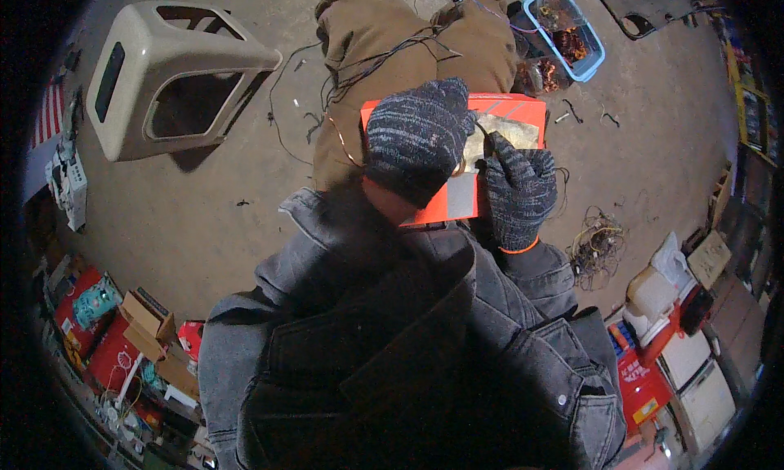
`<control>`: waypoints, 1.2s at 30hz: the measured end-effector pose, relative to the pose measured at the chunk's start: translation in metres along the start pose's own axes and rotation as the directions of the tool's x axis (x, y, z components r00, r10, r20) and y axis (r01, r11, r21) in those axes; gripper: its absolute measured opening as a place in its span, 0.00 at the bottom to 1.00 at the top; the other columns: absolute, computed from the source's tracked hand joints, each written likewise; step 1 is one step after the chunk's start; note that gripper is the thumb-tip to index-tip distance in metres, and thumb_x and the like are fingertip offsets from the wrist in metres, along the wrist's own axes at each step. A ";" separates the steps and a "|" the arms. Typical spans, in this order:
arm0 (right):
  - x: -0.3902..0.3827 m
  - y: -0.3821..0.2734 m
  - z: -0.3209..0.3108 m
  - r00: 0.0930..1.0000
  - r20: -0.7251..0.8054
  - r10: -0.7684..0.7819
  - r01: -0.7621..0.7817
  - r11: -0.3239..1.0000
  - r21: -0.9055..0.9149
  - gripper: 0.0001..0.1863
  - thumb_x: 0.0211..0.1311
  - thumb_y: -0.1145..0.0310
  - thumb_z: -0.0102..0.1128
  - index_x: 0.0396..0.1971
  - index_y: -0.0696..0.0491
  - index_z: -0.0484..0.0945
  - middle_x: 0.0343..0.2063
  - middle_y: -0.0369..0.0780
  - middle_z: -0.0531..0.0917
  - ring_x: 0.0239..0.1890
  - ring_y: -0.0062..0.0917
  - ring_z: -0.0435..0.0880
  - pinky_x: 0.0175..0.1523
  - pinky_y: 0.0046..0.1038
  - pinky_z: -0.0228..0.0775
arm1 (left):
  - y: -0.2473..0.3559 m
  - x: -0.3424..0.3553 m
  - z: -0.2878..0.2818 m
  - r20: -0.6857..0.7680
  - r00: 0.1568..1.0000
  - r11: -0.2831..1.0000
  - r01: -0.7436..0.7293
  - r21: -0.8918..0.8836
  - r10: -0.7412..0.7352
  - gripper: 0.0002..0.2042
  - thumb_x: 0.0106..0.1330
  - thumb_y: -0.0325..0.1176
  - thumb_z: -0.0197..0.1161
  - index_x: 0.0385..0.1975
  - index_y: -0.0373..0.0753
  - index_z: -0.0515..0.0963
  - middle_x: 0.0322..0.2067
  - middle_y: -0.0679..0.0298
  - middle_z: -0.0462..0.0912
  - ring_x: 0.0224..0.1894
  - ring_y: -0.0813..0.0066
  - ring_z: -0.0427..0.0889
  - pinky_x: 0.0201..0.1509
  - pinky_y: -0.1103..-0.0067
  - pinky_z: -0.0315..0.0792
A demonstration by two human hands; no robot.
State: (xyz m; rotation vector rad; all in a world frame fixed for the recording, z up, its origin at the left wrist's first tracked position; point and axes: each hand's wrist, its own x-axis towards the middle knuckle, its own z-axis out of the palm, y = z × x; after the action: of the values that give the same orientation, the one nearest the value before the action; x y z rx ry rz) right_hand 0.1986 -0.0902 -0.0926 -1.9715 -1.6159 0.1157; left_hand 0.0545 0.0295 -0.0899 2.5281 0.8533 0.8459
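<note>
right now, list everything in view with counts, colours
flat board: 1, orange and grey, centre
wires: several, black, upper middle
plastic housing: 1, beige, upper left
container: 1, clear and blue, upper right
scraps: uncountable, copper, in container
wire tangle: 1, mixed, right
cardboard box: 1, brown, lower left
packages: several, red, lower left and right
clutter: uncountable, mixed, both sides
trousers: 1, brown, upper middle
denim jacket: 1, grey, lower middle
left hand, right hand: 2, grey gloves, at board

a grey-brown floor (pixel 661 151) lies under uneven light, with cardboard boxes (pixel 145 321) along its near left edge.
</note>
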 end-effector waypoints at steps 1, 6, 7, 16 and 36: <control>0.000 0.000 0.000 1.000 0.004 -0.003 0.003 1.000 -0.012 0.23 0.44 0.72 0.72 0.45 0.45 0.84 0.27 0.38 0.78 0.31 0.31 0.77 0.36 0.33 0.72 | 0.000 0.000 0.001 0.001 1.000 1.000 0.012 -0.004 -0.012 0.08 0.50 0.32 0.62 0.28 0.38 0.74 0.23 0.57 0.74 0.27 0.61 0.78 0.29 0.69 0.72; -0.001 0.002 0.001 1.000 -0.004 -0.018 0.017 0.999 -0.047 0.23 0.44 0.72 0.72 0.45 0.45 0.84 0.27 0.38 0.78 0.31 0.31 0.77 0.36 0.33 0.72 | 0.000 0.001 0.004 -0.062 0.998 1.000 0.010 0.018 -0.009 0.08 0.50 0.32 0.62 0.28 0.38 0.75 0.23 0.57 0.74 0.27 0.60 0.78 0.30 0.68 0.72; 0.000 0.001 0.001 1.000 -0.014 -0.027 0.027 0.999 -0.035 0.23 0.44 0.72 0.72 0.45 0.45 0.84 0.27 0.38 0.78 0.31 0.31 0.77 0.36 0.33 0.72 | 0.000 0.001 0.004 -0.048 0.999 1.000 0.008 0.007 -0.007 0.08 0.50 0.32 0.62 0.28 0.38 0.74 0.23 0.57 0.74 0.27 0.60 0.78 0.30 0.68 0.72; 0.001 0.001 0.002 1.000 -0.017 -0.018 0.018 1.000 -0.006 0.22 0.44 0.72 0.72 0.45 0.46 0.84 0.26 0.38 0.78 0.31 0.31 0.77 0.36 0.33 0.71 | 0.000 -0.002 0.006 0.012 0.999 0.998 0.050 0.025 -0.050 0.09 0.51 0.33 0.62 0.29 0.39 0.74 0.24 0.58 0.75 0.28 0.60 0.78 0.32 0.68 0.72; 0.003 0.013 -0.008 0.981 0.175 -0.087 0.099 0.993 -0.059 0.28 0.44 0.72 0.68 0.51 0.43 0.80 0.29 0.39 0.79 0.33 0.34 0.78 0.35 0.35 0.72 | -0.003 -0.003 0.013 -0.031 0.999 0.998 -0.006 0.070 0.008 0.08 0.52 0.31 0.60 0.31 0.38 0.76 0.24 0.57 0.75 0.28 0.60 0.78 0.31 0.68 0.72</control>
State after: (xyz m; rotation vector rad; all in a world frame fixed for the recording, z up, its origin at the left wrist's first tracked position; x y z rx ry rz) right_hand 0.2142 -0.0915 -0.0910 -1.9781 -1.8416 0.2023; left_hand 0.0597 0.0278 -0.1027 2.5858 0.8986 0.8740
